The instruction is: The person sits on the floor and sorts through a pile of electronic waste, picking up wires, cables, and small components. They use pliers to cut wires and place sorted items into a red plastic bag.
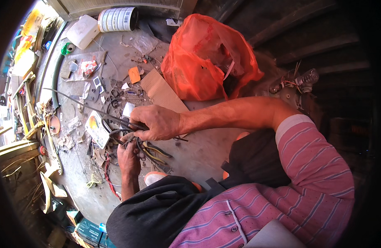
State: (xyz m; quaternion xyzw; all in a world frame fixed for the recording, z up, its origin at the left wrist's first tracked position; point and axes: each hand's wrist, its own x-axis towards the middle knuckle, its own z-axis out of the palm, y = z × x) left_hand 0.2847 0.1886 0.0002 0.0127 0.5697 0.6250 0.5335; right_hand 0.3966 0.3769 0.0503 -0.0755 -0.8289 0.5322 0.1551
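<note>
My left hand [130,155], low before my knees, grips a bundle of dark cables [117,133]. Ends of the bundle, some black and some yellow [158,157], hang out on its right side. Just above, my right hand [158,122] is closed on a long thin dark rod or stiff cable [85,106], which runs from the upper left through the fist and shows again below the wrist. The fingertips of both hands nearly meet at the bundle. Exactly how the cables pass between the fingers is hidden.
Beyond my right forearm lie an orange-red plastic bag [206,62] and a cardboard piece [162,90]. A white jug [83,32], a round tin [117,19] and a green can [67,48] lie farther off. Wire scraps and litter cover the floor; wooden strips [29,99] line the left.
</note>
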